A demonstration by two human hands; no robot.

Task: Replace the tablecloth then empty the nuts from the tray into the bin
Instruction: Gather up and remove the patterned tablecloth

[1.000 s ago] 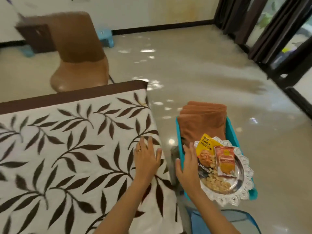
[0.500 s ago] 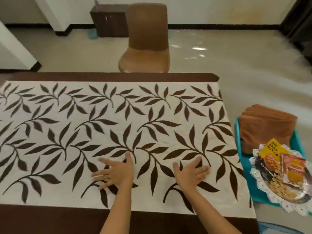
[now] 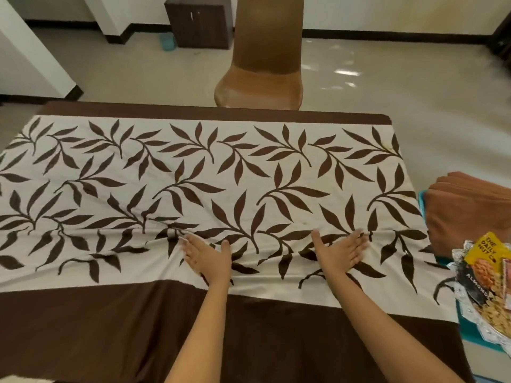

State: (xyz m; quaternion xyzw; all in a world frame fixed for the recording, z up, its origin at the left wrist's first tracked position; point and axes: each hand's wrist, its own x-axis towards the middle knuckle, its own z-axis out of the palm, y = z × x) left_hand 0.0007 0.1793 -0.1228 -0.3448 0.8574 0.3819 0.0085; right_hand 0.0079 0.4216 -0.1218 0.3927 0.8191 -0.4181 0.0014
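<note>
Left hand (image 3: 206, 254): flat, fingers straight, palm down on tablecloth (image 3: 249, 167), lower centre of frame. Right hand (image 3: 340, 251): same, flat, gripping nothing, just right of it. Splayed outward, probably to push out creases bunched at the fingertips.

Head view, only one available. Cloth spread over table, so looks laid, with smoothing in hand. Tray (image 3: 477, 326) of nuts (image 3: 495, 310) plus packets (image 3: 485, 251) at right edge, atop teal crate (image 3: 470, 340), near folded brown cloth (image 3: 470, 211). Parked off-table, presumably to free the surface. Not emptied yet.

Leaf-patterned tablecloth (image 3: 249, 172) spread, rumpled; tray (image 3: 481, 331) holds nuts (image 3: 490, 316).
</note>
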